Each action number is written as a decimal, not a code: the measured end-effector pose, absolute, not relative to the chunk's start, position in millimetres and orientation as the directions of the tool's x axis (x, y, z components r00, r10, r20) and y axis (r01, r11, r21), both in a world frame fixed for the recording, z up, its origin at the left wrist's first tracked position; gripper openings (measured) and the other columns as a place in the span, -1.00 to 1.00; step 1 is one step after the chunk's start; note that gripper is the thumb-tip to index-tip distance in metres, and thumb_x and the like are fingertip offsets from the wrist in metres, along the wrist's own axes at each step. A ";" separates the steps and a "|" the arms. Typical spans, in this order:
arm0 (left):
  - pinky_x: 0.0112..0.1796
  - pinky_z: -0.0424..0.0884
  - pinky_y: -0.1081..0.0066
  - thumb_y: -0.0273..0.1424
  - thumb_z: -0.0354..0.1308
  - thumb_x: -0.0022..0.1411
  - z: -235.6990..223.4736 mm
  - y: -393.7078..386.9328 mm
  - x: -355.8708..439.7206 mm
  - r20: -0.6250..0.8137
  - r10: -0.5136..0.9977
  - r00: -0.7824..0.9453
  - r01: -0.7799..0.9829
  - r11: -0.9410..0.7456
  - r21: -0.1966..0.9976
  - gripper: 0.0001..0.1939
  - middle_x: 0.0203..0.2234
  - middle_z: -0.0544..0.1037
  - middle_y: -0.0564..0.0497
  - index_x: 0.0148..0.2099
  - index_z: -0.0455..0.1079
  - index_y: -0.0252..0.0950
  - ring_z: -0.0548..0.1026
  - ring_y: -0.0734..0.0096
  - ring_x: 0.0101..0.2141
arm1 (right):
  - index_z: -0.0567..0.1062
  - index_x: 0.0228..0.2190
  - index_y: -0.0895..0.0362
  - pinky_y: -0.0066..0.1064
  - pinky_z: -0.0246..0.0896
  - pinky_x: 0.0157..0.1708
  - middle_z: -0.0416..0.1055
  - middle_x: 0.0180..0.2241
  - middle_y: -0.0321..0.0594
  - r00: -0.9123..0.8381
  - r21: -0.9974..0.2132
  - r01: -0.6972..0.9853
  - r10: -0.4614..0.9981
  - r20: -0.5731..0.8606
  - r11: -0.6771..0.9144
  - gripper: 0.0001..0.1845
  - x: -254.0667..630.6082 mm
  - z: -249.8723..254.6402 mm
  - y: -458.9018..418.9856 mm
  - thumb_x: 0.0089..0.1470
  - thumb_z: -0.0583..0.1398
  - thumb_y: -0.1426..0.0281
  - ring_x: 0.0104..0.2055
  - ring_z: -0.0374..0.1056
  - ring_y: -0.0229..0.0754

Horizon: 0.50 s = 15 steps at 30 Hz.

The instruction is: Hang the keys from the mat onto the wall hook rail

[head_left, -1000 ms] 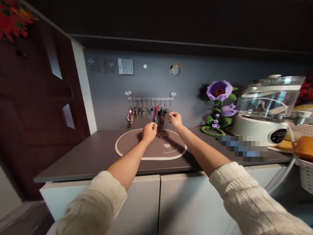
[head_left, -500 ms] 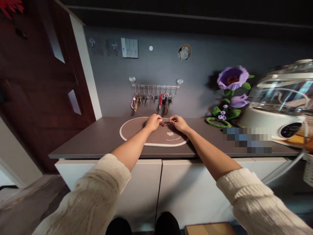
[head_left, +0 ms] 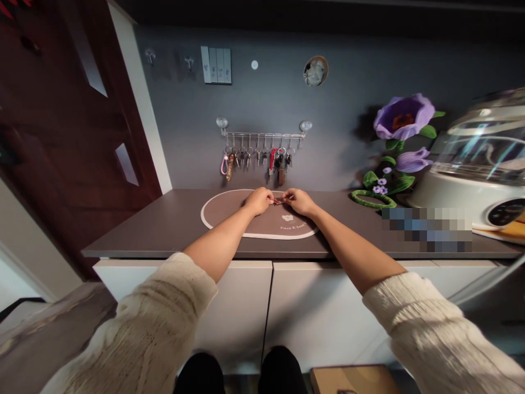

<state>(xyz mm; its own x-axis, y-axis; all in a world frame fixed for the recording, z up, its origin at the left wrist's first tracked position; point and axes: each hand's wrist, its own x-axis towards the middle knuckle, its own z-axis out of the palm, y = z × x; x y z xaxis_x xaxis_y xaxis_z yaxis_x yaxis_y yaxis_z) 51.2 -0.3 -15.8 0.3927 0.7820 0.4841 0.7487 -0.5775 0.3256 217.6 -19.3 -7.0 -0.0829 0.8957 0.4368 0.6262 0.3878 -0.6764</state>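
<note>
Over the brown oval mat [head_left: 229, 213] with a pale rim, my left hand [head_left: 259, 201] and my right hand [head_left: 298, 201] face each other. Between their fingertips is a small red and silvery item [head_left: 278, 202], too small to make out fully. The left thumb and fingers pinch its left end. At the other end, the right fingers are bent together and grip it. Behind the hands, a clear hook rail [head_left: 262, 134] on the wall carries several key rings, among them a red tag [head_left: 272, 158] and a brown fob [head_left: 281, 175].
The mat lies on a dark countertop [head_left: 135, 224] above white cabinet doors [head_left: 233, 306]. To the right stand a purple knitted flower [head_left: 404, 120] and a white appliance with a clear top [head_left: 459, 194]. A blurred patch covers something before them. A cardboard box [head_left: 353, 380] is on the floor.
My hands have come slightly closer together around the small red item, and less of it shows now. The camera view has tipped down a little. The keys on the rail look the same.
</note>
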 end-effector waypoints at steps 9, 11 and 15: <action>-0.24 0.26 0.44 -0.45 0.07 0.11 -10.3 -4.1 53.3 0.512 0.758 0.403 0.739 -0.600 0.307 -0.88 -0.35 0.48 -0.02 -0.32 0.43 -0.29 0.38 0.41 -0.30 | 0.46 -0.49 0.17 -0.49 0.12 -0.36 0.43 -0.50 -0.27 -0.207 -0.524 0.723 0.865 0.457 0.450 -0.92 218.2 -3.4 -19.6 -0.15 0.19 0.53 -0.47 0.26 -0.32; -0.24 0.26 0.43 -0.46 0.05 0.12 -9.2 -4.3 53.0 0.530 0.751 0.394 0.748 -0.597 0.290 -0.88 -0.34 0.48 -0.02 -0.32 0.41 -0.29 0.38 0.40 -0.30 | 0.45 -0.45 0.17 -0.50 0.13 -0.36 0.42 -0.49 -0.27 -0.232 -0.483 0.748 0.861 0.452 0.455 -0.91 217.7 -2.0 -21.2 -0.11 0.17 0.51 -0.47 0.26 -0.32; -0.25 0.25 0.42 -0.49 0.00 0.14 -7.5 -5.4 52.0 0.574 0.729 0.374 0.754 -0.599 0.268 -0.87 -0.34 0.47 -0.03 -0.32 0.38 -0.28 0.38 0.39 -0.29 | 0.44 -0.42 0.18 -0.50 0.13 -0.38 0.39 -0.55 -0.30 -0.229 -0.461 0.761 0.853 0.468 0.457 -0.90 215.5 2.0 -26.5 -0.08 0.15 0.45 -0.48 0.26 -0.32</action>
<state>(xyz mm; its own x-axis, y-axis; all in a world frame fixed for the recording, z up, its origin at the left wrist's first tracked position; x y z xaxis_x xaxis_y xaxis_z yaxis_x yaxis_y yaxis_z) 52.0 -5.4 -7.5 0.3742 0.7285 0.5738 0.7544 -0.5990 0.2685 215.5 -26.5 2.0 -0.2285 0.8535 0.4683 0.7608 0.4567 -0.4610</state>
